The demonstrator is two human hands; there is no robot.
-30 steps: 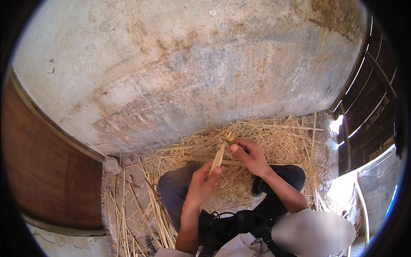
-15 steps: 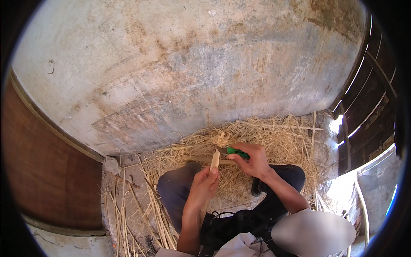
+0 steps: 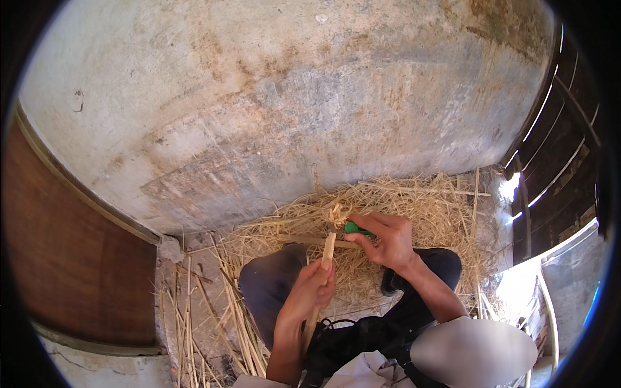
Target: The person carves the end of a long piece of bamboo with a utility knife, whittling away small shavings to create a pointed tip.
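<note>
We seem to be in a makeshift workshop: a knife [image 3: 352,227] at a strip [image 3: 329,247], shavings [image 3: 420,210] heaped on the floor [image 3: 202,264], loose sticks [image 3: 244,326] nearby, a stained wall [image 3: 291,116].

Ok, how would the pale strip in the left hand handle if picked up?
Probably fairly stiff: the pale strip juts straight from the left hand. Likely light, as it looks slender. Unlikely to roll; its face looks flat.

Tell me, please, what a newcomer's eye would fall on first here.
Probably the green-handled knife in the right hand, at the centre, its blade at the upper end of the pale strip in the left hand. Next, perhaps, the heap of straw-coloured shavings on the floor, and the stained wall filling the view above.
</note>
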